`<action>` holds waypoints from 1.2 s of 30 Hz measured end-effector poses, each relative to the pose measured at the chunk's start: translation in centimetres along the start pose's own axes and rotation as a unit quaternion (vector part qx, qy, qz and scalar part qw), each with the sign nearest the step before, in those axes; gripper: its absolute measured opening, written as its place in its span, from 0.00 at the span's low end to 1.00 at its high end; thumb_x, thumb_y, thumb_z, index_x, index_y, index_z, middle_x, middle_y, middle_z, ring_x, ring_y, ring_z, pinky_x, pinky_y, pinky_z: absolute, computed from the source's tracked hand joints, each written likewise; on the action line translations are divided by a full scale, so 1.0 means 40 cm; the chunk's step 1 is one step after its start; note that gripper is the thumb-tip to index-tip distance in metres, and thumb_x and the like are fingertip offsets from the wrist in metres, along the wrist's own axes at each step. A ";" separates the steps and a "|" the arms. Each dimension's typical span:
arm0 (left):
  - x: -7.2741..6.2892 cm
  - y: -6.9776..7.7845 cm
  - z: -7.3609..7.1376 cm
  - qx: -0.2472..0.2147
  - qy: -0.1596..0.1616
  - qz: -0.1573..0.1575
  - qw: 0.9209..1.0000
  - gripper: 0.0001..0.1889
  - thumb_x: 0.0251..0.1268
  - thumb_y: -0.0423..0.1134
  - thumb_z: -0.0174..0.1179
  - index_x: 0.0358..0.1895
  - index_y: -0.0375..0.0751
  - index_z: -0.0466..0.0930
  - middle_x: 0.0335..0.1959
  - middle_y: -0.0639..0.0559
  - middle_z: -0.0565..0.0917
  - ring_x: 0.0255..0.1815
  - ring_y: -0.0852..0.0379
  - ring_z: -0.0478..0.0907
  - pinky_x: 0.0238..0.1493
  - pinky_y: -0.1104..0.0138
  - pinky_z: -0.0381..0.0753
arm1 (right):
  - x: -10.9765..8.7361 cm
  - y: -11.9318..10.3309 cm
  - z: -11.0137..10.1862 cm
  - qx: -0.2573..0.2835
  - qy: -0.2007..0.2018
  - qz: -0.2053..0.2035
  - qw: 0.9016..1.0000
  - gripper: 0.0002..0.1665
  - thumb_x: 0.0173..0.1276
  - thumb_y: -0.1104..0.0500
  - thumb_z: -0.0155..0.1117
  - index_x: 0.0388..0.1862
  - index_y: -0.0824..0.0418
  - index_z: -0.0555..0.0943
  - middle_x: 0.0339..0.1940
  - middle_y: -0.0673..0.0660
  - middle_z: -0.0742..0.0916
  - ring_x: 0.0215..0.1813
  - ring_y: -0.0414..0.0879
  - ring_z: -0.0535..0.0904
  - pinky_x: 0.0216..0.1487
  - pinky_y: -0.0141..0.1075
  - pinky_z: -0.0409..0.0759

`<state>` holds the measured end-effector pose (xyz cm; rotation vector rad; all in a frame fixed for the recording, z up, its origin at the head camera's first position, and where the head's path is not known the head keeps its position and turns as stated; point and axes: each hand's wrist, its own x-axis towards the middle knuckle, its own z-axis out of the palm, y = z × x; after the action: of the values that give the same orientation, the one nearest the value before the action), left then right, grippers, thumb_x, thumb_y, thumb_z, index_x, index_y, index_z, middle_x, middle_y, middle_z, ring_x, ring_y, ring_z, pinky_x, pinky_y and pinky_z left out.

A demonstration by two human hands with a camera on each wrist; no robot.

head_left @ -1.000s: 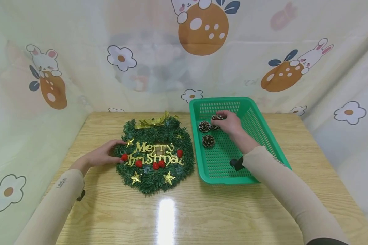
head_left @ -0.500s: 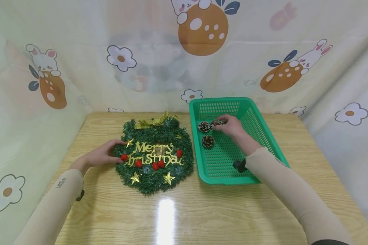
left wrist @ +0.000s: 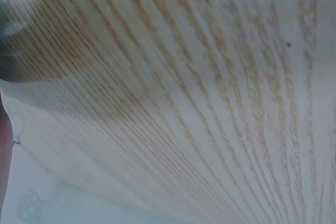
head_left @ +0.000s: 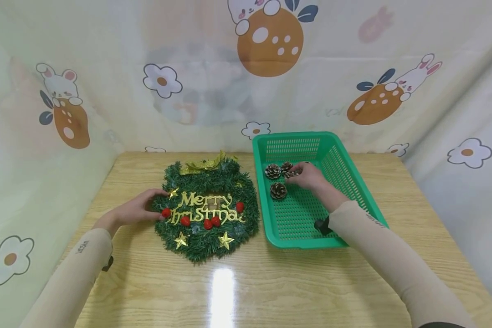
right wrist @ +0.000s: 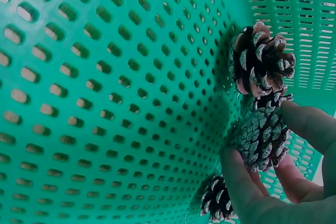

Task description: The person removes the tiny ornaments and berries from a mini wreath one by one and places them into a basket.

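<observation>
My right hand (head_left: 311, 177) reaches into the green basket (head_left: 307, 243). Between thumb and fingers it pinches a pine cone (right wrist: 261, 137), low over the basket floor in the right wrist view. Three more pine cones lie nearby: one (head_left: 272, 171) by the left wall, one (head_left: 287, 167) just behind the held one, and one (head_left: 278, 191) nearer the front. My left hand (head_left: 137, 208) holds the left edge of a green Christmas wreath (head_left: 205, 250), thumb and fingers spread along it. Gold "Merry Christmas" lettering (head_left: 207, 199), gold stars and red berries decorate the wreath.
The wreath and basket stand side by side on a wooden table (head_left: 160, 291). A gold ribbon bow (head_left: 202, 166) tops the wreath. Behind the table hangs a patterned curtain (head_left: 205, 41), which also runs down both sides. The left wrist view shows mostly wood grain.
My right hand has lowered the pine cone and brought it slightly nearer the front of the basket, so the cone behind it shows. My left hand stays at the wreath.
</observation>
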<state>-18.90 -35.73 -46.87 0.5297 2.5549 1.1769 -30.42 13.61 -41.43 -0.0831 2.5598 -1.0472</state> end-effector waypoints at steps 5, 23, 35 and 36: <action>0.000 0.002 0.000 -0.007 -0.003 -0.004 1.000 0.39 0.56 0.39 0.71 0.69 0.33 0.62 0.70 0.32 0.62 0.72 0.32 0.54 0.71 0.37 0.48 | -0.001 0.003 0.001 -0.016 -0.009 -0.002 1.000 0.29 0.69 0.58 0.65 0.65 0.67 0.70 0.65 0.69 0.70 0.61 0.64 0.70 0.55 0.54 0.75; 0.001 -0.006 -0.001 0.009 -0.003 -0.006 1.000 0.40 0.57 0.42 0.71 0.70 0.34 0.61 0.71 0.32 0.61 0.72 0.31 0.53 0.71 0.36 0.48 | -0.007 -0.002 -0.005 -0.030 -0.038 -0.018 0.999 0.28 0.70 0.61 0.62 0.65 0.70 0.70 0.64 0.70 0.71 0.59 0.63 0.72 0.53 0.52 0.77; -0.006 0.005 -0.003 0.007 0.001 -0.006 1.000 0.40 0.57 0.41 0.71 0.70 0.34 0.62 0.71 0.33 0.61 0.72 0.32 0.53 0.71 0.37 0.47 | -0.020 -0.048 -0.027 0.012 -0.001 -0.028 1.000 0.31 0.71 0.55 0.61 0.68 0.67 0.68 0.65 0.67 0.72 0.64 0.63 0.69 0.59 0.55 0.74; -0.006 0.006 -0.003 0.006 0.001 -0.007 1.000 0.40 0.57 0.40 0.71 0.70 0.34 0.62 0.71 0.33 0.61 0.72 0.32 0.53 0.71 0.37 0.47 | -0.026 -0.055 -0.027 0.017 0.006 -0.032 0.999 0.31 0.71 0.54 0.60 0.68 0.66 0.68 0.66 0.67 0.72 0.64 0.63 0.69 0.59 0.56 0.73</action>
<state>-18.68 -35.76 -46.59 0.5131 2.5652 1.1575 -30.02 12.97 -38.88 -0.1508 2.5640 -1.1161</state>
